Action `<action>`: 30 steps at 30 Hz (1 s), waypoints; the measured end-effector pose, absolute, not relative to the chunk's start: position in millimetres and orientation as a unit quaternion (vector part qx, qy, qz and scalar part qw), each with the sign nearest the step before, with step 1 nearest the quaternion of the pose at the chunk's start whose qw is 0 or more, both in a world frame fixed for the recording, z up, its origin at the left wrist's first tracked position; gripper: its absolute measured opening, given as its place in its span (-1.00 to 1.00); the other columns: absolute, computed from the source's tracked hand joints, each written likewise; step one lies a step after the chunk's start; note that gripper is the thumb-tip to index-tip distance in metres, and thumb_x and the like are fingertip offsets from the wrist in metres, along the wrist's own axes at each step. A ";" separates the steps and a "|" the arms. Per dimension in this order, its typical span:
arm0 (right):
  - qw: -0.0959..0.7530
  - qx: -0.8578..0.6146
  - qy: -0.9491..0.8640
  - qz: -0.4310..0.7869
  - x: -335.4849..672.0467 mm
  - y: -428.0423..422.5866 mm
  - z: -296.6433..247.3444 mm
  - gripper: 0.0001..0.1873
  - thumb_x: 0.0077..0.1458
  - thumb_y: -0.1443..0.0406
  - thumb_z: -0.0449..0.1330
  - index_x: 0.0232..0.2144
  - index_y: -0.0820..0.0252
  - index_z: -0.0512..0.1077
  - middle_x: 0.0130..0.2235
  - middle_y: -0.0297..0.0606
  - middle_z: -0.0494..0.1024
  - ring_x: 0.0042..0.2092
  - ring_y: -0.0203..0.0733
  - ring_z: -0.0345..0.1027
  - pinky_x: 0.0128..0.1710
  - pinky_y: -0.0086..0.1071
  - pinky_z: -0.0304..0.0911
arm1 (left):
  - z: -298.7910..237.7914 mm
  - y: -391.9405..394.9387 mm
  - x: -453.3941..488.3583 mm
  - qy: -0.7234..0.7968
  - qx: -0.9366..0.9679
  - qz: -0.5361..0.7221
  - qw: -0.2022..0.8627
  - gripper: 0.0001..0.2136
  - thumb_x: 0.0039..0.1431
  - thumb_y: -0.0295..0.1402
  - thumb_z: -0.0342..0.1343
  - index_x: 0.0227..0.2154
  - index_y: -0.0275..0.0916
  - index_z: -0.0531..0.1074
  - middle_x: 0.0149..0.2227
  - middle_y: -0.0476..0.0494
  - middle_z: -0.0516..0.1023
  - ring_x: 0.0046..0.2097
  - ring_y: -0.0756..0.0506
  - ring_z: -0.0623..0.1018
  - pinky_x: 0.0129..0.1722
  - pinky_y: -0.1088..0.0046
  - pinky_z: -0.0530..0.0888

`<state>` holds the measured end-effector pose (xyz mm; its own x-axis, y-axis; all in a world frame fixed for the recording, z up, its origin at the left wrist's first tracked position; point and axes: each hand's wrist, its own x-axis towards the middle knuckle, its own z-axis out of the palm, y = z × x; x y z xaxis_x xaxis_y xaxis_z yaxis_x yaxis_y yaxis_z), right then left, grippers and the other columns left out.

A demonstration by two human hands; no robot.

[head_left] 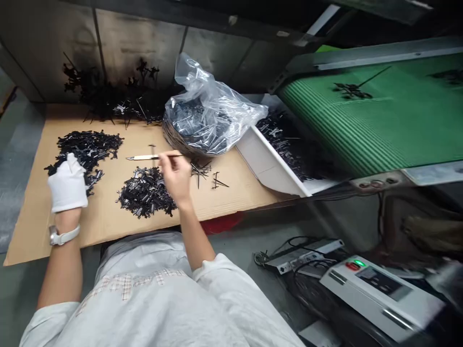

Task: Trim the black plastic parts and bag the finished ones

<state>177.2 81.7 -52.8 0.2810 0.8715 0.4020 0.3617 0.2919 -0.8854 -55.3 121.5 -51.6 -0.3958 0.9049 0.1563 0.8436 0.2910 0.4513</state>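
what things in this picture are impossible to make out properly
All in the head view:
White-handled tool: partly hidden by the right hand.
Gloved left hand: blur hides whether it grips any of the black parts.
Clear bag: folds and glare obscure its contents.
Machine display: too blurred to read.
Green belt: cut off by the right edge.

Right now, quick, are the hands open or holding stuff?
Left hand: at the black parts pile; open or closed can't be told.
Right hand: looks closed, holding the white-handled craft knife.
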 end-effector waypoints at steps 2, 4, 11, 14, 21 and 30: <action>0.564 -0.606 -0.522 0.206 226.9 73.8 -56.6 -0.79 0.17 0.17 0.15 -0.38 0.21 0.42 -0.43 -0.31 0.52 -0.41 -0.30 0.37 -0.35 -0.43 0.27 | -48.0 123.7 -61.7 0.797 0.586 0.143 -0.007 -0.41 0.37 -0.13 -0.39 -0.29 -0.39 0.51 -0.38 -0.30 0.58 -0.52 -0.06 0.42 -0.50 0.46 0.23; 0.514 -0.672 -0.509 0.161 270.5 65.7 -64.2 -0.79 0.12 0.18 0.16 -0.40 0.22 0.43 -0.41 -0.26 0.54 -0.38 -0.25 0.40 -0.30 -0.39 0.27 | -46.3 122.9 -64.3 0.777 0.620 0.082 -0.073 -0.39 0.37 -0.11 -0.41 -0.25 -0.38 0.52 -0.31 -0.38 0.60 -0.40 -0.18 0.51 -0.44 0.40 0.29; 0.373 -0.768 -0.499 0.147 327.0 48.8 -80.9 -0.62 0.09 0.10 0.16 -0.18 0.31 0.45 -0.38 -0.13 0.57 -0.35 -0.11 0.43 -0.27 -0.28 0.29 | -48.6 118.8 -68.0 0.761 0.628 0.129 -0.097 -0.27 0.33 -0.09 -0.54 -0.23 -0.50 0.51 -0.22 -0.59 0.55 -0.12 -0.44 0.54 -0.16 -0.02 0.46; 0.347 -0.795 -0.496 0.035 321.3 43.2 -56.4 -0.44 0.13 0.04 0.13 0.03 0.35 0.35 -0.35 -0.12 0.55 -0.31 -0.03 0.41 -0.23 -0.19 0.28 | -52.0 120.7 -76.9 0.765 0.598 0.231 -0.057 -0.44 0.32 -0.17 -0.36 -0.17 -0.46 0.50 -0.14 -0.55 0.53 -0.02 -0.44 0.51 -0.02 -0.12 0.41; 0.276 -0.591 -0.751 0.105 248.6 138.4 -2.1 -0.72 0.25 0.19 0.07 -0.09 0.21 0.44 -0.36 -0.23 0.53 -0.32 -0.19 0.38 -0.22 -0.33 0.25 | -53.2 117.7 -80.8 0.613 0.423 0.574 0.340 -0.32 0.27 0.10 -0.21 0.28 -0.28 0.11 0.29 -0.40 0.25 0.21 -0.24 0.42 0.24 0.07 0.30; 0.297 -0.662 -0.665 0.176 186.9 304.4 -44.0 -0.81 0.13 0.36 0.16 -0.19 0.29 0.47 -0.23 -0.06 0.59 -0.11 -0.05 0.45 -0.04 -0.24 0.26 | -30.1 65.7 -112.6 0.475 0.287 0.661 0.504 -0.31 0.07 0.32 -0.50 0.23 0.33 0.08 0.38 0.16 0.09 0.33 -0.16 0.26 0.28 0.12 0.33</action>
<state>186.9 304.4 -44.0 0.0533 0.9854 0.1616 0.7757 0.0610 -0.6282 -112.6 65.7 -30.1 -0.3267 0.9398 -0.1001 -0.3948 -0.0394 0.9179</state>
